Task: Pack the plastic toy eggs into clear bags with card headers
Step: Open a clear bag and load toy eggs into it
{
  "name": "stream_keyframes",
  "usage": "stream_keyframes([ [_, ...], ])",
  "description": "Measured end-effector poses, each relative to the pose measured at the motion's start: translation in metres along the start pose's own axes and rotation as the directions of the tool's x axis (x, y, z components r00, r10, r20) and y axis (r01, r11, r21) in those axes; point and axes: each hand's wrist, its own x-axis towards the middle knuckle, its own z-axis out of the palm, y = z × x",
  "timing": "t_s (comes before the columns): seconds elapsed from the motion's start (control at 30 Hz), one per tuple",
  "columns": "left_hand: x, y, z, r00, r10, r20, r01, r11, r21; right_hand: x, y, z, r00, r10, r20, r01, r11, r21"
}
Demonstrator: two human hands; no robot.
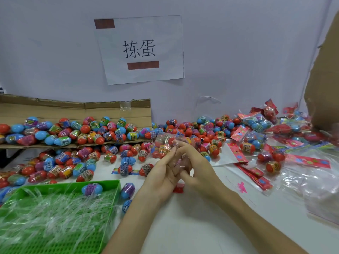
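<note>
Loose eggs (110,132) lie heaped across the worktop (183,226). Just above it, the left hand (161,173) and right hand (196,167) pinch a clear bag (163,143) holding a few eggs. Filling looks finished, so a card header (308,160) probably comes next.

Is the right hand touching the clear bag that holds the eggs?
Touching. The head view shows the right hand pinching the clear bag at its edge: the fingertips overlap the crinkled plastic with no gap.
</note>
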Motion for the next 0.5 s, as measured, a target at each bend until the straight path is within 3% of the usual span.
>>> stream_keyframes([
  [0.23,-0.001,0.0011,-0.0006,1.0,-0.015,0.012,0.015,0.999,0.029,0.0008,0.0028,-0.0005,0.999,-0.039,0.007,0.038,0.998,0.042],
  [0.5,0.0002,-0.0028,-0.0024,0.997,-0.023,-0.075,0.02,0.999,-0.039,-0.0016,0.0047,0.0018,0.999,0.0,0.038,-0.002,0.999,0.052],
])
